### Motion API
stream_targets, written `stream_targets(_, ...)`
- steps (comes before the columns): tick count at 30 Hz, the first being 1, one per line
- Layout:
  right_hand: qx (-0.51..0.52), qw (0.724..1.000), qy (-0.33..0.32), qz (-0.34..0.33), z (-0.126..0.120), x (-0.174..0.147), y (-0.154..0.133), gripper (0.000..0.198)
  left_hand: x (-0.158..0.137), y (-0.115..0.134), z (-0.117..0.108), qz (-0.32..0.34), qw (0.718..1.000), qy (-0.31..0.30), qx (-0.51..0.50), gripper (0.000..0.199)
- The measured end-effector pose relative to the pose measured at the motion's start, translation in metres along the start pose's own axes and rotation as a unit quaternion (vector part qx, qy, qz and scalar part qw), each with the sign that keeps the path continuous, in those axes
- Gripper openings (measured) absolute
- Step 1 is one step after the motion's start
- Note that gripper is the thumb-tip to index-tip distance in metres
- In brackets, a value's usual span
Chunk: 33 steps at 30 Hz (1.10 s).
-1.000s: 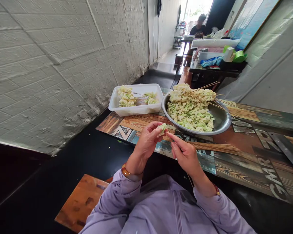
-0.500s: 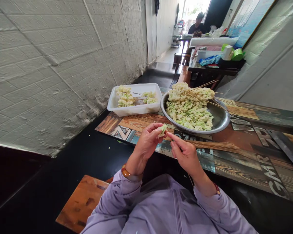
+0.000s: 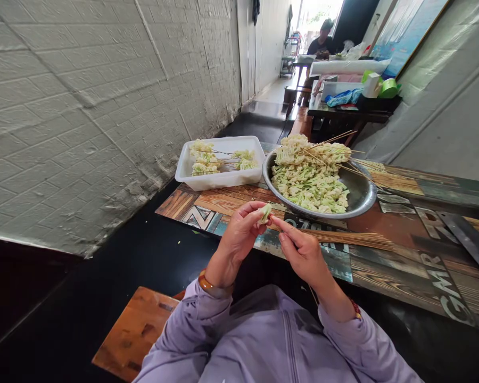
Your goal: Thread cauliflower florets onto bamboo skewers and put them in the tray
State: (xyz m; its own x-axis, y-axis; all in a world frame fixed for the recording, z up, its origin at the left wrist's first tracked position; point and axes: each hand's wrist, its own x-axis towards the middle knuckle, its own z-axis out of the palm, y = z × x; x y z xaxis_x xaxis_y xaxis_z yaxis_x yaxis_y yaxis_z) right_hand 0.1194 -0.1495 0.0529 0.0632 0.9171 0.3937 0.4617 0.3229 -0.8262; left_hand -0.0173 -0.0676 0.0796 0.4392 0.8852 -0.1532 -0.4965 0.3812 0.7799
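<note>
Between the fingertips of my left hand (image 3: pixel 241 229) is a small cauliflower floret (image 3: pixel 265 213), pale with a green stem. My right hand (image 3: pixel 303 251) is closed on a thin bamboo skewer (image 3: pixel 313 295), whose tail shows below the palm by the wrist. Its index finger points at the floret, and the skewer's tip is hidden there. Beyond my hands stands a metal bowl (image 3: pixel 365 199) with loose florets (image 3: pixel 311 186) and several loaded skewers (image 3: pixel 333 152) on top. Left of it, a white plastic tray (image 3: pixel 219 185) holds skewered cauliflower (image 3: pixel 205 159).
A bundle of bare skewers (image 3: pixel 351 239) lies on the patterned wooden table (image 3: pixel 383 266) near its front edge. A large blade (image 3: pixel 469 242) rests at the right. A wooden stool (image 3: pixel 138 332) stands lower left. Farther back, a person (image 3: pixel 323 42) sits at another table.
Almost nothing differs. Both hands keep their hold, with the floret and the skewer shifting only very slightly. The bowl and tray have not moved.
</note>
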Motion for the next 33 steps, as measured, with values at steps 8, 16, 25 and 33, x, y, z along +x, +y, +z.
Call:
stream_targets(8,0.002,1.000,-0.002,-0.002,0.001,0.001,-0.001,0.042,-0.001,0.001,-0.002,0.002,1.000,-0.003,0.006,0.025)
stream_targets(16,-0.022,1.000,-0.001,-0.007,-0.002,0.000,-0.001,0.041,-0.003,-0.004,-0.005,0.066,0.995,-0.017,0.075,0.026)
stream_targets(25,-0.029,0.999,0.041,0.012,0.006,-0.001,0.005,0.036,-0.009,-0.015,-0.001,0.125,0.981,0.023,0.149,0.024)
stream_targets(33,0.007,0.998,0.051,0.024,0.008,-0.010,0.013,0.039,-0.010,-0.016,-0.004,0.072,0.993,-0.021,0.090,0.037)
